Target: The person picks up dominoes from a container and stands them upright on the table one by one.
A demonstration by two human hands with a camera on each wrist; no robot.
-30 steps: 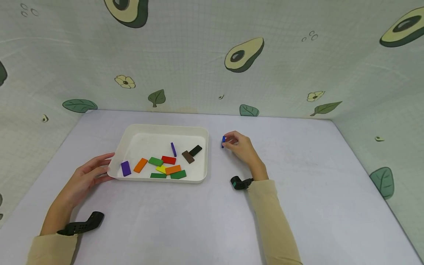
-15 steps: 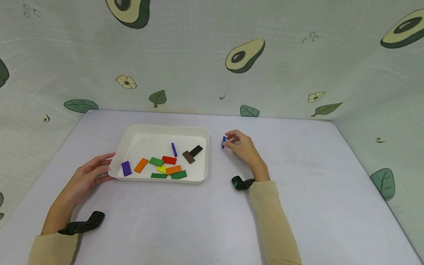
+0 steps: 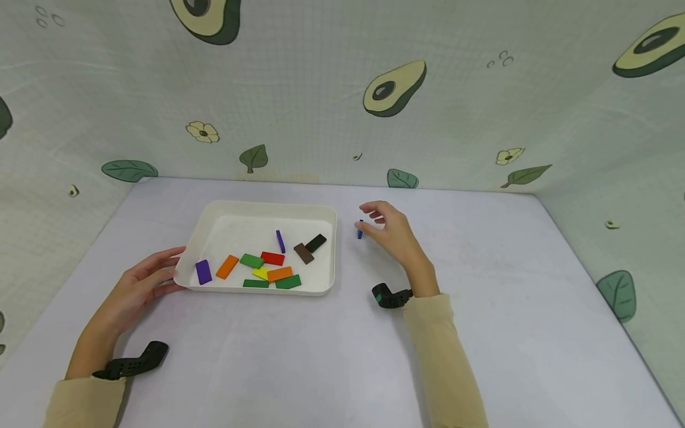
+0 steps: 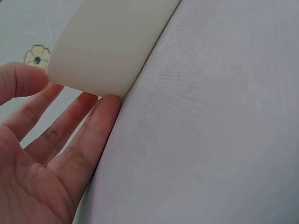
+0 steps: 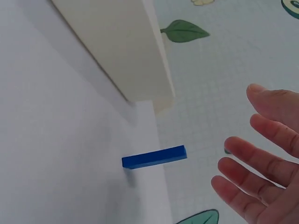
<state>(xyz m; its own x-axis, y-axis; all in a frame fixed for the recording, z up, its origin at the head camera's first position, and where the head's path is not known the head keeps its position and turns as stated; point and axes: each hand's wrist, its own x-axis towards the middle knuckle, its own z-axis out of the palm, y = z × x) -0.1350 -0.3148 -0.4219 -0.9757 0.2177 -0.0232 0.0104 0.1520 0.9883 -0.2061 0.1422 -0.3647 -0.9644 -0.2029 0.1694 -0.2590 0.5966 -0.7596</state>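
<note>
On the table, just right of the tray, a thin blue domino-like block [image 3: 360, 232] stands upright on its short end. My right hand [image 3: 396, 236] is beside it with thumb and fingers spread; the right wrist view shows a gap between the fingertips and the blue block [image 5: 154, 157]. A white rectangular tray [image 3: 241, 223] lies left of centre. Fingertips of my left hand [image 3: 140, 286] touch its left end, fingers fairly straight, and the left wrist view shows them against the outside wall of the tray [image 4: 103, 46].
In the tray lie several flat blocks: a purple one [image 3: 203, 271], an orange one [image 3: 227, 267], a red one [image 3: 273, 258], a brown one [image 3: 303, 254], a black one [image 3: 316, 242] and others. A patterned cloth [image 3: 310, 119] hangs behind the white table [image 3: 299, 356].
My right hand has let go of the blue block, its fingers opening and rising slightly away. The block stays standing in place. My left hand and the tray have not moved.
</note>
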